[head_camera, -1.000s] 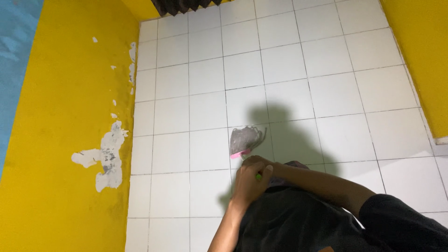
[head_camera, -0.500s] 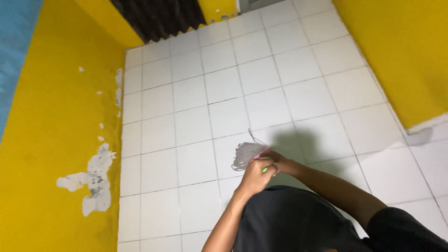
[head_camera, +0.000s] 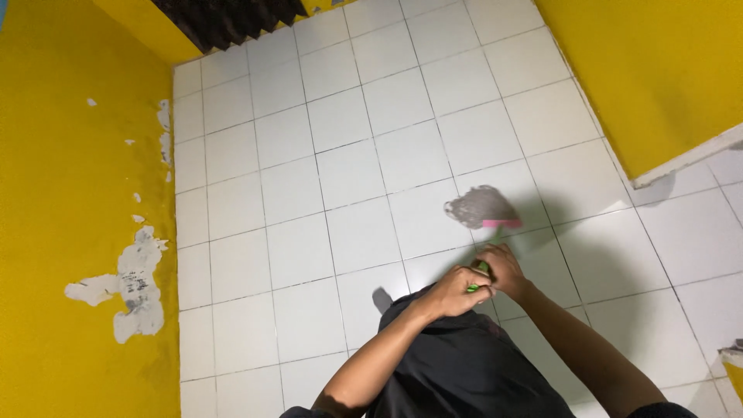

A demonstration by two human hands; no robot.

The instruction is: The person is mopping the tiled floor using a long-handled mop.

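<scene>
Both of my hands grip a green mop handle (head_camera: 478,277) in front of my body. My left hand (head_camera: 451,292) is wrapped around it lower down, and my right hand (head_camera: 505,267) holds it just above. The mop head (head_camera: 478,208), grey strings on a pink base, rests on the white tiled floor (head_camera: 340,170) a little beyond my hands. Most of the handle is hidden by my fingers. I wear dark clothing (head_camera: 464,371).
A yellow wall (head_camera: 77,193) with patches of peeled paint (head_camera: 135,282) runs along the left. Another yellow wall (head_camera: 658,70) closes the upper right, ending at a corner. Dark corrugated panel (head_camera: 224,19) stands at the far end.
The mop head has swept from the left-centre tiles to the right. My hands shifted right with it, and the view has tilted so the right wall corner shows more.
</scene>
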